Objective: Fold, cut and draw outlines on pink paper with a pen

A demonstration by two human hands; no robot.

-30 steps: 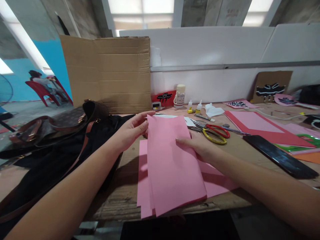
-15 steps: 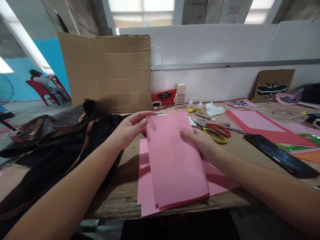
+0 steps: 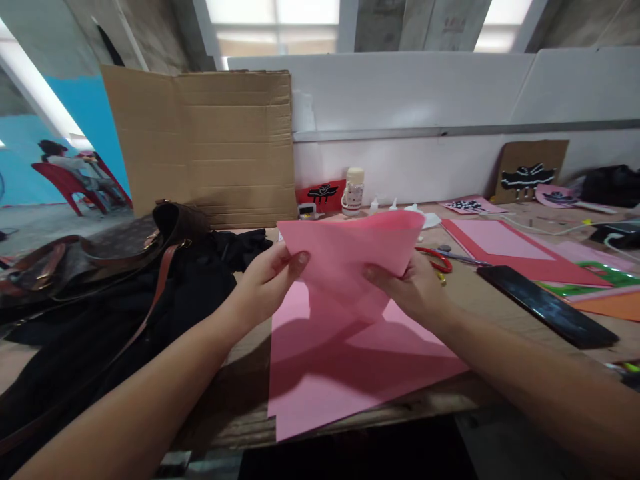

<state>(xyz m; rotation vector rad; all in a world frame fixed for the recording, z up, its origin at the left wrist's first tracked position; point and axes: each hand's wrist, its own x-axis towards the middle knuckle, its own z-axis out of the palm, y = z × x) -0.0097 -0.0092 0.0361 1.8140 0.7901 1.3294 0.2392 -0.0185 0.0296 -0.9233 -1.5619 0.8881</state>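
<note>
A folded pink sheet (image 3: 345, 260) is held up between both hands, its upper part bulging open into a loop on the right. My left hand (image 3: 267, 283) pinches its left side, thumb in front and fingers behind. On the right side my right hand (image 3: 413, 283) grips it the same way, thumb across the front. Beneath lie more pink sheets (image 3: 340, 380), overlapping on the wooden table (image 3: 245, 380) near its front edge. The hands cast shadows on them.
Red-handled scissors (image 3: 440, 259) and a black phone (image 3: 547, 305) lie to the right, by red and pink papers (image 3: 565, 263). A bottle (image 3: 353, 190) stands behind. At left are a brown bag (image 3: 115, 240) and black cloth (image 3: 120, 340); a person (image 3: 70, 163) sits farther back.
The folded sheet has been lifted and tilted, and its layers have bulged apart at the top. Both hands now grip its sides lower down, and more of the sheets beneath shows.
</note>
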